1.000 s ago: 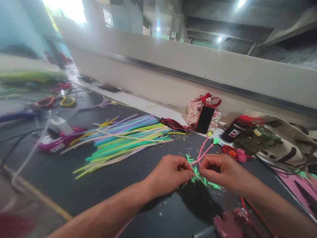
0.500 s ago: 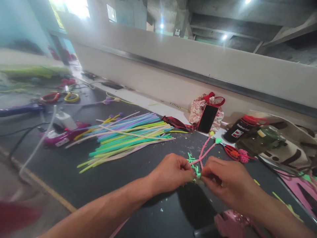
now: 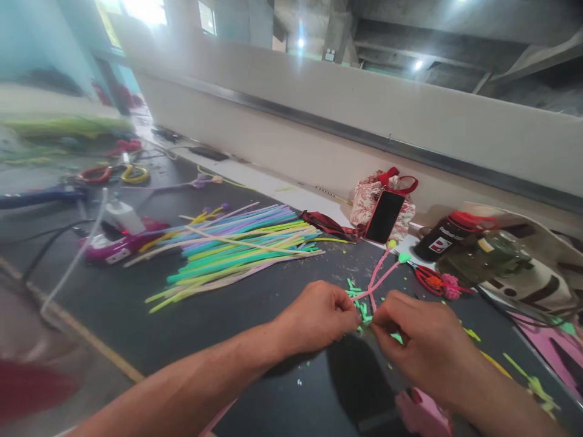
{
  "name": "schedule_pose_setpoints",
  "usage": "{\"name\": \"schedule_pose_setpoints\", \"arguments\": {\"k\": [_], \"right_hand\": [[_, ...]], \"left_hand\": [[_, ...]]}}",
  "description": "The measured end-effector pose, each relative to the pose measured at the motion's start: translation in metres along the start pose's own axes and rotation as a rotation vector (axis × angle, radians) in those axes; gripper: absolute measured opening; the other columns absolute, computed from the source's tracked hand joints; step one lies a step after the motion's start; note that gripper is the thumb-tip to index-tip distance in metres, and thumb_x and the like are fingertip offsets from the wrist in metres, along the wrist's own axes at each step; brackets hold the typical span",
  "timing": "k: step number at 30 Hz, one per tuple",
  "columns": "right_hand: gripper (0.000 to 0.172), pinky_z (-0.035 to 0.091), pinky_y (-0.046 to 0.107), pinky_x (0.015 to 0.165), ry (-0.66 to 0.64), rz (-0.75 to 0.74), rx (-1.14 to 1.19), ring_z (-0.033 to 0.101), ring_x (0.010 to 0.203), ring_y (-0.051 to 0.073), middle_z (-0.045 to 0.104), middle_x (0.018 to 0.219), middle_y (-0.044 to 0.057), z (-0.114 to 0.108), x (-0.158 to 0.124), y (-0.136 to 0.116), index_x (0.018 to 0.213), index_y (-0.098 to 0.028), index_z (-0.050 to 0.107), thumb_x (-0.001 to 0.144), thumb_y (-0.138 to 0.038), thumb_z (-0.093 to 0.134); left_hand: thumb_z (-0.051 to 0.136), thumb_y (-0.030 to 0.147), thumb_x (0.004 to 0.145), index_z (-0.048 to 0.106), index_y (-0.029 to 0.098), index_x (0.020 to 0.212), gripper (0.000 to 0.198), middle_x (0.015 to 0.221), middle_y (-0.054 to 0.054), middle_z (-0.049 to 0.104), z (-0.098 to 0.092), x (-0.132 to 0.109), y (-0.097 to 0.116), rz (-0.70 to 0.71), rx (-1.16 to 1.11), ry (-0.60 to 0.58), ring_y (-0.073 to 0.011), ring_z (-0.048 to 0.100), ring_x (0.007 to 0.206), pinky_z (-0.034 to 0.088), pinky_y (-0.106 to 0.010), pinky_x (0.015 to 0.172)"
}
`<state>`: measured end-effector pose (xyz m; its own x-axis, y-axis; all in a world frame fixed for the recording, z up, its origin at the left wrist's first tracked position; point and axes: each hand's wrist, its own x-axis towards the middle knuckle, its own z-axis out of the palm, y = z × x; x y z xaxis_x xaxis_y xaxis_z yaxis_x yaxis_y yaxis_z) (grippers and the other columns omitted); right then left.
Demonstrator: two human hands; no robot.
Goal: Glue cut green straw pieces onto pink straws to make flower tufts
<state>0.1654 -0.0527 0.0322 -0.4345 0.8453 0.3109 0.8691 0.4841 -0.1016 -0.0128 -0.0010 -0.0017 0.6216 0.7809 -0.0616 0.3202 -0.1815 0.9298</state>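
My left hand (image 3: 319,318) and my right hand (image 3: 416,346) meet over the dark table (image 3: 218,328), both pinched on a small green piece (image 3: 364,315) between the fingertips. Two pink stems with green tips (image 3: 382,273) run up and away from that pinch. Small green scraps (image 3: 353,288) lie around the fingers. What exactly the fingertips hold is partly hidden by the hands.
A fan of coloured thin strips (image 3: 237,249) lies to the left. A pink glue gun (image 3: 118,243) sits farther left. A phone (image 3: 385,216) leans on a patterned bag (image 3: 367,203); a black bottle (image 3: 444,237), red scissors (image 3: 432,282) and a pink tool (image 3: 421,413) are at the right.
My right hand has dropped lower and closer to me, while the left hand stays pinched at the same spot. The view has shifted slightly.
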Motion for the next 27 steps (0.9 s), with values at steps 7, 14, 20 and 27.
{"name": "schedule_pose_setpoints", "arguments": {"k": [7, 14, 20, 27], "right_hand": [[0.012, 0.026, 0.024, 0.047, 0.035, 0.035, -0.077, 0.046, 0.045, 0.010, 0.050, 0.056, -0.005, 0.003, 0.002, -0.009, 0.061, -0.022, 0.051, 0.069, -0.013, 0.051], [0.013, 0.025, 0.025, 0.046, 0.081, 0.047, -0.156, 0.046, 0.041, 0.011, 0.051, 0.054, -0.006, 0.007, 0.000, -0.010, 0.059, -0.023, 0.050, 0.069, -0.014, 0.050], [0.012, 0.025, 0.026, 0.047, 0.050, 0.056, -0.132, 0.047, 0.044, 0.010, 0.052, 0.057, -0.005, 0.005, 0.001, -0.013, 0.061, -0.022, 0.050, 0.070, -0.013, 0.049], [0.014, 0.025, 0.026, 0.047, 0.042, 0.060, -0.115, 0.046, 0.044, 0.010, 0.051, 0.056, -0.004, 0.006, 0.002, -0.013, 0.059, -0.021, 0.050, 0.071, -0.013, 0.048]], "left_hand": [[0.046, 0.027, 0.066, 0.061, 0.014, 0.064, 0.020, 0.049, 0.004, 0.049, -0.001, 0.000, 0.004, -0.023, 0.040, 0.023, -0.0061, 0.040, 0.046, 0.024, -0.016, 0.041], [0.045, 0.025, 0.065, 0.061, 0.014, 0.063, 0.019, 0.049, 0.004, 0.049, -0.001, 0.001, 0.003, -0.001, 0.069, 0.033, -0.0067, 0.041, 0.049, 0.024, -0.016, 0.043], [0.044, 0.025, 0.065, 0.062, 0.014, 0.063, 0.021, 0.049, 0.003, 0.050, -0.001, 0.000, 0.003, 0.000, 0.089, 0.040, -0.0067, 0.041, 0.048, 0.024, -0.016, 0.043], [0.043, 0.027, 0.065, 0.061, 0.014, 0.063, 0.022, 0.048, 0.003, 0.050, 0.001, 0.001, 0.003, -0.037, 0.067, 0.017, -0.0072, 0.042, 0.047, 0.026, -0.016, 0.042]]}}
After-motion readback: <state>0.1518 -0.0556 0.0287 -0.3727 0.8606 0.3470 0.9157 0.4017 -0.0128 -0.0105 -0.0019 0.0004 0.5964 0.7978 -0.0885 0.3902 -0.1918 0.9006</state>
